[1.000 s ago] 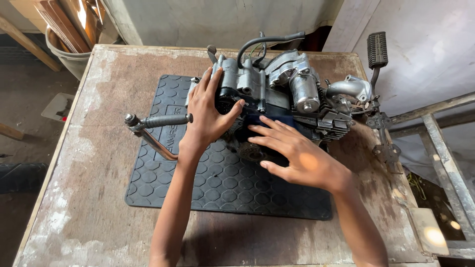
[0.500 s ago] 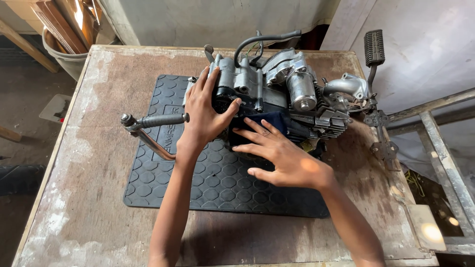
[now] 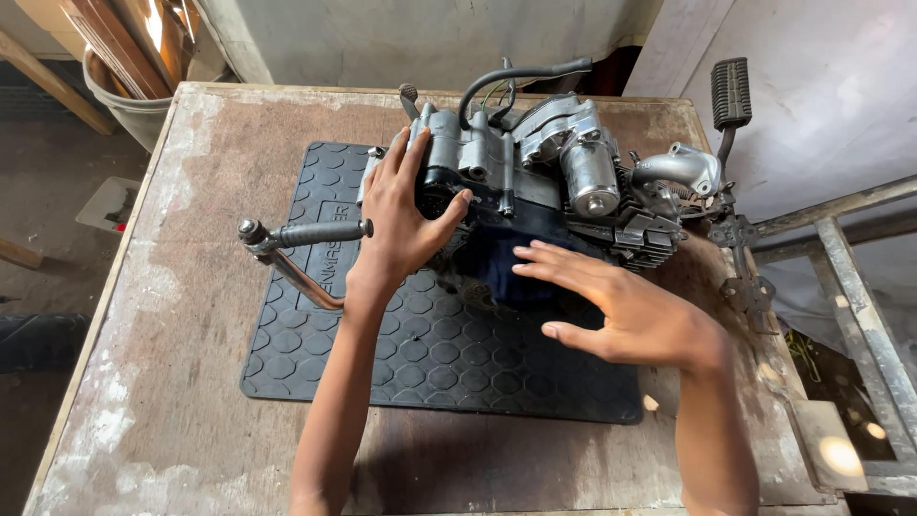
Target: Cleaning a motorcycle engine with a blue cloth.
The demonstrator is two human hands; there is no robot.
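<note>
A small motorcycle engine point(image 3: 544, 182), grey metal with a black hose on top, sits on a black rubber mat point(image 3: 382, 354) on a worn wooden table point(image 3: 181, 315). My left hand point(image 3: 401, 215) presses flat against the engine's left end, fingers spread over the casing. My right hand point(image 3: 621, 306) hovers open over the mat at the engine's near side, fingers pointing left towards a dark blue part under the engine. A kick-start lever point(image 3: 296, 244) with a rubber grip sticks out to the left of the engine.
A foot peg point(image 3: 731, 96) rises at the engine's far right. A bucket with wooden slats point(image 3: 134, 67) stands beyond the table's far left corner. A metal frame point(image 3: 850, 277) runs along the right of the table.
My right hand has slid right and back from the engine's near side, fingers now less spread. My left hand stays on the engine's left end.
</note>
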